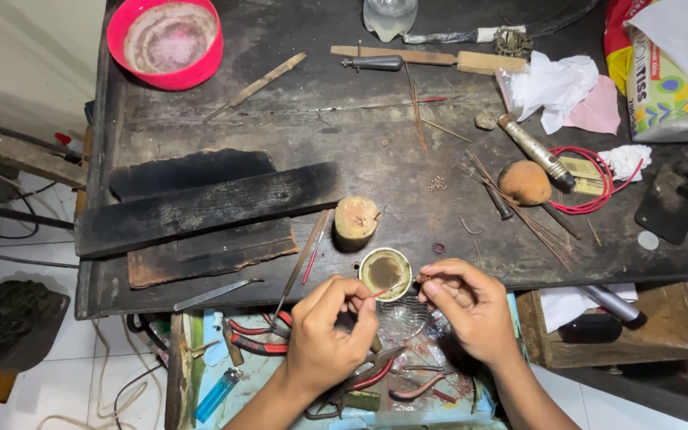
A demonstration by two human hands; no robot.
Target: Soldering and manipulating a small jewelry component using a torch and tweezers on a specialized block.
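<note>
The left hand (326, 338) and the right hand (471, 306) are together at the near edge of the dark tabletop (344, 127), just beside a small round tin (385, 273) with brownish paste inside. The left fingers pinch a thin red-tipped stick (386, 290) which points into the tin, and the right fingers grasp a tiny piece (424, 279), probably metal, but it is too small to tell. A short wooden stump (356, 218) stands just behind the tin, and red-handled pliers (258, 342) lie in the tray below the hands.
</note>
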